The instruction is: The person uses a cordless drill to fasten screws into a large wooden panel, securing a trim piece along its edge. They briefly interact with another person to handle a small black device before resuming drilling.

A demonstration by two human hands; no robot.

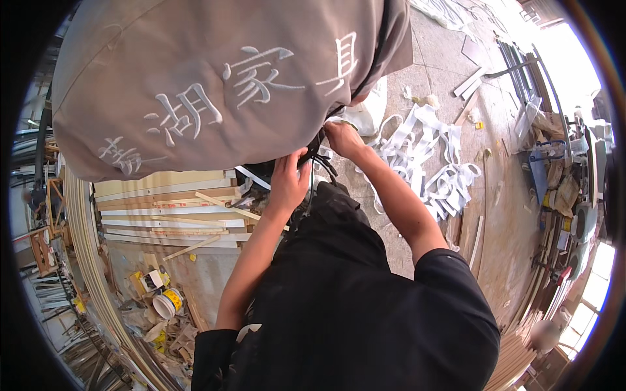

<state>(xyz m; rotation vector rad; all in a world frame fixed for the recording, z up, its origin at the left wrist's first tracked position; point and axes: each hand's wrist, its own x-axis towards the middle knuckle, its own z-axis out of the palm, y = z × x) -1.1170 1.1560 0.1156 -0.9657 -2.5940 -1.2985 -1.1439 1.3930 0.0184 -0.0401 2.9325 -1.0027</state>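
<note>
Both hands meet at the lower hem of a grey-brown shirt (215,85) worn by another person who fills the far left of the view. The left hand (289,177) presses against the hem with fingers curled upward — whether it pinches cloth cannot be told. The right hand (342,138), just right of it and a little farther, is closed around something dark at the hem's edge, mostly hidden. Right of the hands, white strips (430,163) lie tangled on the floor — pale boards (169,218) are stacked to the left.
</note>
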